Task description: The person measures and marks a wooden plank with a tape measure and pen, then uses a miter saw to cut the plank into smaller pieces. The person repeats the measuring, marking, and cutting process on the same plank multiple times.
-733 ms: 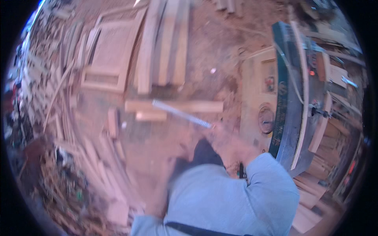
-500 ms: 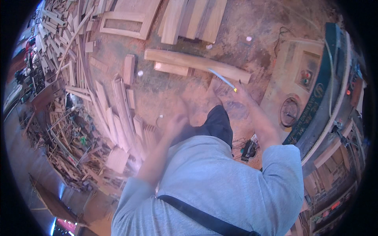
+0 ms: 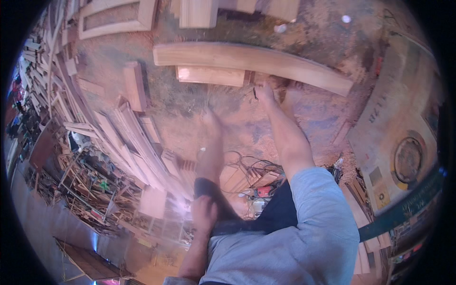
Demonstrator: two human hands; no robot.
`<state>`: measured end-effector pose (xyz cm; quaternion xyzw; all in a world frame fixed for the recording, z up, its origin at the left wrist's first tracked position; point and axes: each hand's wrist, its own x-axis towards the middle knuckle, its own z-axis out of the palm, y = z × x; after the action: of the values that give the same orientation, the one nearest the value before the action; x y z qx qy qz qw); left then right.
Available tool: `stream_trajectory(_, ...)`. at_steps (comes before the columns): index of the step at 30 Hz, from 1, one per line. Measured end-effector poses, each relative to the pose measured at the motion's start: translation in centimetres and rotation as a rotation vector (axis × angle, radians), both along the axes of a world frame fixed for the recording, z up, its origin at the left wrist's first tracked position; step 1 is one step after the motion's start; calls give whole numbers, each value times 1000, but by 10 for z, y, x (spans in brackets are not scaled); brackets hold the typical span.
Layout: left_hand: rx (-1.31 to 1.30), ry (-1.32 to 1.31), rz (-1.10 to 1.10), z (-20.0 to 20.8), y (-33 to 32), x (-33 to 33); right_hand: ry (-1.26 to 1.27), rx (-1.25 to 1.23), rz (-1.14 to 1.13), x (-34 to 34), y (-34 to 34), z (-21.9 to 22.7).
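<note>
My right hand [image 3: 266, 91] reaches down to the floor by the near side of a long wooden board [image 3: 251, 61]. Its fingers are closed around a small dark object [image 3: 256, 94], too small to name. Just left of the fingers lies a short wooden block [image 3: 211, 75], close along the board's near edge. My left hand [image 3: 204, 213] is beside my left thigh, its fingers curled; whatever may be in them is hidden.
Long strips of timber [image 3: 137, 137] are stacked at the left, near heaped offcuts. A wooden frame [image 3: 114, 21] and thick planks [image 3: 198, 13] lie at the far side. Cables [image 3: 259, 164] coil between my legs. A pale panel [image 3: 380, 123] stands at the right.
My right hand has moved left toward the short block. The blue strip with a yellow end beside it no longer shows. My left hand has come back nearer my body; the view has shifted closer to the board.
</note>
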<state>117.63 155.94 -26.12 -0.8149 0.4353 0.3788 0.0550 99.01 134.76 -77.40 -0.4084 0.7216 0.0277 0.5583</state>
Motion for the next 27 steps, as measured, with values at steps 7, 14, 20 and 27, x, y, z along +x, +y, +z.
stream_trajectory(7, -21, 12, 102, -24, 44, 71, -197, 291, -183, 39, -15, -47)
stream_trajectory(14, -125, 103, 216, -18, 48, 93, -538, 530, 247, 125, -12, 129)
stream_trajectory(20, -167, 201, 317, -16, 34, 107, -743, 731, -36, 209, 18, 181)
stream_trajectory(27, 126, 599, 1418, -15, -4, 96, -830, 911, -331, 136, 14, 354)
